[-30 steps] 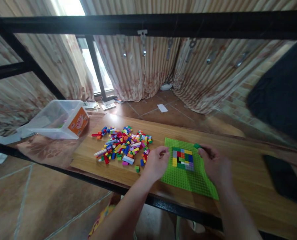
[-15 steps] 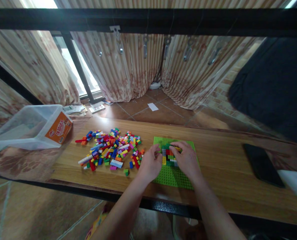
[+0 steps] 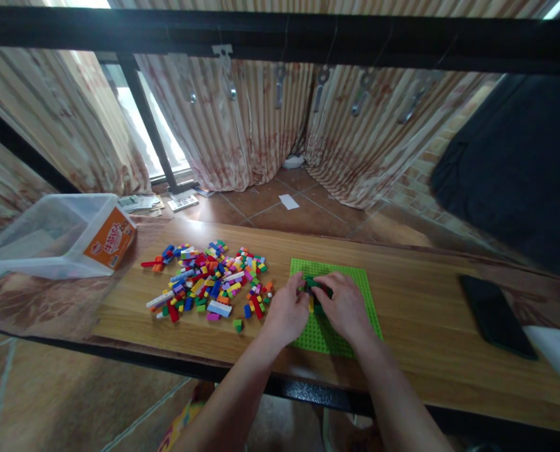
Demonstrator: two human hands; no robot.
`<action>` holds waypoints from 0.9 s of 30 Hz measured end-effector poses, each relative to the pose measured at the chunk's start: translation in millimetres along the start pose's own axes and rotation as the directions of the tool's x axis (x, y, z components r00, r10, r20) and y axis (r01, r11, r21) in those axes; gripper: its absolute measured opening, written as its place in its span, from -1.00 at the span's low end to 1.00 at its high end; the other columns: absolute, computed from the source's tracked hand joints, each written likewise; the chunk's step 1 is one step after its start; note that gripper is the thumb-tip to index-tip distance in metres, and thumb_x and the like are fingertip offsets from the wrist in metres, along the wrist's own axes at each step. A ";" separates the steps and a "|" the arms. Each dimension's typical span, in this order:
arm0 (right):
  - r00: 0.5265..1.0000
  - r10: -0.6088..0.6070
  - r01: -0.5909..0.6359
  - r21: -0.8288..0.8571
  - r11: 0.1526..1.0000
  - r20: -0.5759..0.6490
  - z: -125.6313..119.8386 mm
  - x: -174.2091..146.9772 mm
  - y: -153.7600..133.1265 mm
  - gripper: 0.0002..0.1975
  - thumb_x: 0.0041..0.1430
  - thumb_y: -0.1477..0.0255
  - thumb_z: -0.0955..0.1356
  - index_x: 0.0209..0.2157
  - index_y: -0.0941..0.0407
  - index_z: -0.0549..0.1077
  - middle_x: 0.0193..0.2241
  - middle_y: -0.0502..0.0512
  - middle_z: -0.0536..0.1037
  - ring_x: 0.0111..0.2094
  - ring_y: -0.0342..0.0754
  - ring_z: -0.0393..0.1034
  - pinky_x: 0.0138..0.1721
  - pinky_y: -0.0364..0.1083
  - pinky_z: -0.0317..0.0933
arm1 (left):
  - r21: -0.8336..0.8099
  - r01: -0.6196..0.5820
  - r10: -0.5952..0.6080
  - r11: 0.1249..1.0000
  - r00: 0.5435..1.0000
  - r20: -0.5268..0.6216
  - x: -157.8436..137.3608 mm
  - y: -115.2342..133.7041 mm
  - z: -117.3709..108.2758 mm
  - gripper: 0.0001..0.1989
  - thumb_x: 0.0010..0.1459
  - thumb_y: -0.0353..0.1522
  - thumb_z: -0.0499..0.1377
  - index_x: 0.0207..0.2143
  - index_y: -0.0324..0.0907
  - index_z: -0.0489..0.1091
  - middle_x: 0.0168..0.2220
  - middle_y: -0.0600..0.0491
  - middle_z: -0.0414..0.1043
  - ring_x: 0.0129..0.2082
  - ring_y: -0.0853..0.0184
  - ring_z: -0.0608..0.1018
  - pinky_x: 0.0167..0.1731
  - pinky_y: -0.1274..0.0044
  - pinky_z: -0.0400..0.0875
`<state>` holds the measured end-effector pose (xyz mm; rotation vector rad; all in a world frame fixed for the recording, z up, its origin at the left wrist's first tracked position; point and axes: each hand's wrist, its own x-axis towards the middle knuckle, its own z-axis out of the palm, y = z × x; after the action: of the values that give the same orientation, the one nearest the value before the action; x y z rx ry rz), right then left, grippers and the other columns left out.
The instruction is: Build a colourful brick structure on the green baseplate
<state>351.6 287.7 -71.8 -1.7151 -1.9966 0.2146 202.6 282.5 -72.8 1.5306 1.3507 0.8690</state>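
A bright green studded baseplate point(image 3: 322, 342) lies on the wooden table. Toy bricks are built up on it, mostly hidden by my hands; a bit of yellow brick point(image 3: 311, 304) shows between them. At the build's far side are dark green bricks point(image 3: 314, 282). My right hand point(image 3: 343, 304) covers the build from the right, its thumb and fingers closed on a dark green brick. On the left, my left hand point(image 3: 288, 311) rests over the plate's edge. Its fingers are pinched together beside the dark green bricks, and what they hold is hidden.
A heap of loose coloured bricks point(image 3: 209, 276) spreads left of the plate. Beyond it stands a clear plastic bin point(image 3: 63, 263) with an orange label. A black phone point(image 3: 496, 314) and a white object point(image 3: 555, 351) lie at the right. A dark bar point(image 3: 280, 37) crosses above.
My right hand has shifted slightly left and nearer, over the middle of the build, covering the red and yellow bricks that showed before. My left hand has moved slightly right.
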 end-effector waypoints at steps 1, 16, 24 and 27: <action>1.000 0.003 -0.003 0.004 1.000 -0.003 0.1 0.0 -0.1 -0.76 0.19 0.32 0.29 -0.22 0.10 0.55 -0.25 0.16 0.56 -0.18 0.08 0.37 -0.11 0.05 0.22 | -0.003 0.002 -0.002 1.000 1.000 0.001 -0.3 -0.2 0.0 -0.46 0.16 -0.46 0.03 0.22 -0.28 0.20 0.07 -0.15 0.45 0.04 0.22 0.50 0.08 0.40 0.35; 0.983 0.186 -0.181 0.198 0.963 -0.009 -4.3 3.5 -12.5 -0.62 0.15 0.13 0.28 -0.21 0.09 0.55 -0.41 0.10 0.57 -0.38 0.01 0.41 -0.29 -0.01 0.25 | -0.028 0.008 -0.009 1.000 1.000 -0.004 -1.9 0.0 2.6 -0.44 0.16 -0.49 0.01 0.24 -0.28 0.17 0.10 -0.15 0.43 0.10 0.23 0.47 0.12 0.41 0.33; 1.000 -0.005 0.007 0.118 0.993 -0.013 -5.4 7.7 11.3 -0.59 0.16 0.17 0.30 -0.08 0.11 0.53 -0.10 0.23 0.52 -0.03 0.14 0.33 0.00 0.13 0.19 | 0.014 0.031 -0.031 0.999 0.999 0.005 -4.0 7.4 -0.8 -0.45 0.18 -0.49 -0.01 0.24 -0.29 0.17 0.08 -0.14 0.45 0.06 0.24 0.50 0.10 0.42 0.34; 0.998 -0.051 0.048 0.112 0.993 0.024 -2.2 9.2 17.4 -0.62 0.18 0.17 0.30 -0.08 0.08 0.53 -0.09 0.20 0.51 -0.02 0.13 0.32 0.01 0.14 0.18 | 0.039 0.037 -0.038 0.999 0.999 0.011 -4.4 10.2 -2.3 -0.45 0.17 -0.51 -0.02 0.24 -0.29 0.17 0.08 -0.14 0.45 0.09 0.24 0.48 0.13 0.43 0.32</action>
<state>367.2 299.5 -74.9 -1.5993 -2.0054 0.3272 203.4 278.5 -62.3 1.5333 1.3905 0.8131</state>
